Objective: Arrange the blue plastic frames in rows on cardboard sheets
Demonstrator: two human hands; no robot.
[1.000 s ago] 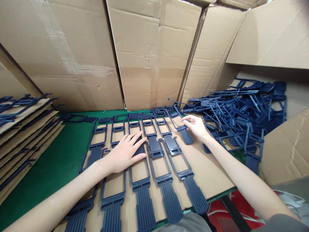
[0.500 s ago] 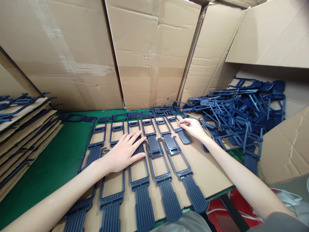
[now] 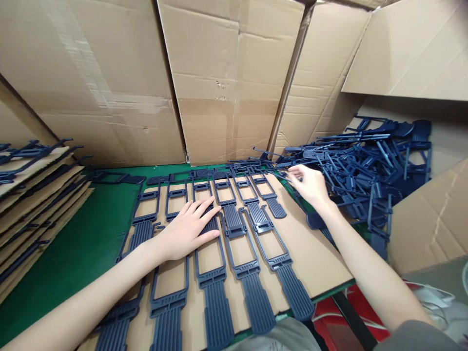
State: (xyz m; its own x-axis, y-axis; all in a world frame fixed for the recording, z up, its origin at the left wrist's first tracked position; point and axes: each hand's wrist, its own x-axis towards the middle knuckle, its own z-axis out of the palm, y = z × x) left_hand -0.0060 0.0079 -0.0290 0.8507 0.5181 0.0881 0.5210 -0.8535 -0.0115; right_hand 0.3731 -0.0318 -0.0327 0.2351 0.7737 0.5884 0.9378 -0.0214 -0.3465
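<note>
My left hand (image 3: pixel 188 231) lies flat with fingers spread over the dark blue plastic frames in the middle of a cardboard sheet (image 3: pixel 318 263). Two rows of these frames, each with a ribbed paddle end, cover much of the sheet, including a front-row frame (image 3: pixel 256 297). Past the sheet's far right edge, my right hand (image 3: pixel 309 184) has its fingers closed at the end of another dark blue plastic frame (image 3: pixel 316 221). That frame runs under the hand and forearm, partly hidden. The last back-row frame (image 3: pixel 275 208) rests on the sheet, untouched.
A tangled heap of dark blue frames (image 3: pixel 354 165) spills from an open carton (image 3: pixel 435 214) on the right. Cardboard layers with frames between them form a stack (image 3: pixel 40 209) on the left. Large cartons (image 3: pixel 234 87) stand behind the green tabletop (image 3: pixel 95 243).
My right hand has moved right, off the last back-row frame, to a frame by the heap and closed on it. My left hand stays in place.
</note>
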